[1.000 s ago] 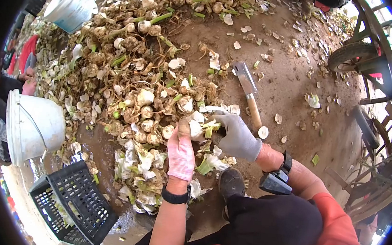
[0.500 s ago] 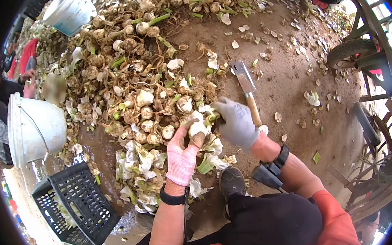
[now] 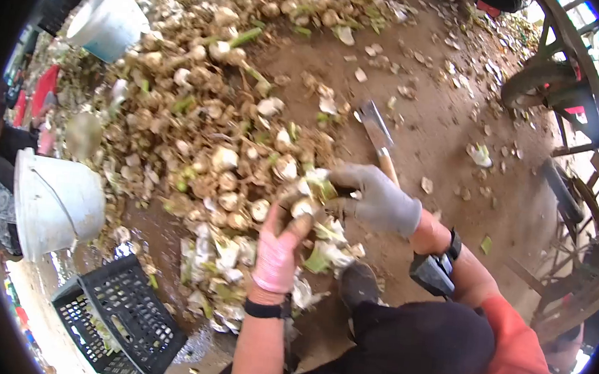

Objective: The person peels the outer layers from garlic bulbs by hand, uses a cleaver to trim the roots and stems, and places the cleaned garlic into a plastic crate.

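In a pink glove with soiled fingertips, my left hand point(image 3: 279, 249) is closed round a white garlic bulb point(image 3: 303, 208). My right hand point(image 3: 381, 204), gloved in grey, has its fingers bent against the top of this bulb, where pale green-white garlic skin point(image 3: 321, 186) shows at the fingertips. Just beyond the right hand, a cleaver point(image 3: 376, 128) with a wooden handle lies on the dirt floor. A large heap of garlic bulbs point(image 3: 226, 159) with roots and stalks spreads ahead of my left hand. Peeled skins point(image 3: 227, 252) are piled below the hands.
At the left stand a white bucket point(image 3: 59, 203) and, farther back, another white bucket point(image 3: 110, 21). A black plastic crate point(image 3: 127, 314) lies tilted at lower left. Another person's hand point(image 3: 46, 139) shows at the left edge. A wheeled cart point(image 3: 533, 82) is at right.
My right hand has shifted slightly right and down, its fingers now opened wider around the skin. The left hand still grips the bulb, a little lower. The view has moved slightly.
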`<action>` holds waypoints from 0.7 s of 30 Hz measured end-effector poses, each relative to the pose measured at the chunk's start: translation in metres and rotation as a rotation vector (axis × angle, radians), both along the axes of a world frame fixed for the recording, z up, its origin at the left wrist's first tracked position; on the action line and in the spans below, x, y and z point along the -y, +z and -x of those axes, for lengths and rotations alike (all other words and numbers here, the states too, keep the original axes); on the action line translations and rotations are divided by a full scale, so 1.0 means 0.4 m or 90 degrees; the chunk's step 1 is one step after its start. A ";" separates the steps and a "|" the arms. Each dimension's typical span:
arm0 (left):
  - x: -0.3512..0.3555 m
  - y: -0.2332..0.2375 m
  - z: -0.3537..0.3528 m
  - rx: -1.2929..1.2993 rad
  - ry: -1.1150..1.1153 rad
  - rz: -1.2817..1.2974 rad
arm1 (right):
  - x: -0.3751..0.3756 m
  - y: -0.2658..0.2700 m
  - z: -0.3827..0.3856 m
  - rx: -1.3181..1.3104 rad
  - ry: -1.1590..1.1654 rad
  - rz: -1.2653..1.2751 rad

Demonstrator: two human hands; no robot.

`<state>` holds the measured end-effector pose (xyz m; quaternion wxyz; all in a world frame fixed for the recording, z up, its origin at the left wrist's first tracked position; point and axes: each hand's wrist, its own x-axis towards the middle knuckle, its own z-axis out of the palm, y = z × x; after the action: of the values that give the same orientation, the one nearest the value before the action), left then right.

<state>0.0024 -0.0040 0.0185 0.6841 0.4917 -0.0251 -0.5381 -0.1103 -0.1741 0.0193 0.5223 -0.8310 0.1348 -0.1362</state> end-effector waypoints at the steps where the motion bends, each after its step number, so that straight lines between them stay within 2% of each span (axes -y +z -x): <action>1: -0.006 -0.006 -0.001 0.011 -0.023 -0.026 | 0.001 -0.013 -0.002 -0.044 -0.004 -0.038; 2: -0.015 -0.022 -0.006 0.036 -0.040 -0.047 | 0.009 -0.017 -0.020 -0.076 -0.003 -0.069; 4: -0.036 -0.075 0.001 0.077 -0.074 0.040 | 0.010 -0.016 -0.022 -0.108 0.011 -0.049; 6: -0.034 -0.027 -0.025 -0.092 -0.163 0.078 | 0.002 -0.024 -0.031 -0.158 -0.035 0.118; 7: -0.035 -0.014 -0.026 -0.106 -0.167 0.106 | 0.008 -0.066 -0.022 -0.186 -0.070 0.146; 9: -0.019 0.004 -0.041 -0.169 -0.140 0.167 | 0.024 -0.099 -0.015 -0.193 -0.101 0.146; 11: 0.009 0.020 -0.095 -0.144 -0.056 0.059 | 0.004 -0.119 -0.014 -0.120 -0.091 0.143; 12: 0.029 0.033 -0.148 -0.150 -0.027 0.010 | 0.002 -0.124 -0.015 -0.065 -0.089 0.143; 13: 0.050 0.044 -0.208 -0.063 0.008 -0.014 | -0.005 -0.103 -0.008 -0.127 -0.046 0.099; 14: 0.070 0.072 -0.286 -0.058 0.052 -0.020 | -0.010 -0.097 -0.007 -0.121 -0.044 0.098; 15: 0.090 0.109 -0.391 0.021 0.031 0.014 | -0.016 -0.094 -0.007 -0.153 -0.059 0.019; 17: 0.162 0.214 -0.616 0.273 0.148 0.111 | -0.025 -0.105 0.002 -0.169 -0.085 -0.082; 19: 0.198 0.370 -0.783 0.296 0.211 0.172 | -0.028 -0.108 0.009 -0.165 -0.103 -0.098; 20: 0.223 0.438 -0.786 0.265 0.332 0.134 | -0.028 -0.108 0.010 -0.161 -0.114 -0.112; 21: 0.214 0.425 -0.855 0.248 0.303 0.160 | -0.023 -0.105 0.008 -0.161 -0.114 -0.113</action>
<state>0.3445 -0.0896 0.1886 0.8285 0.4891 -0.1062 -0.2513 -0.1135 -0.1651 -0.0229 0.5585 -0.7766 0.2844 -0.0640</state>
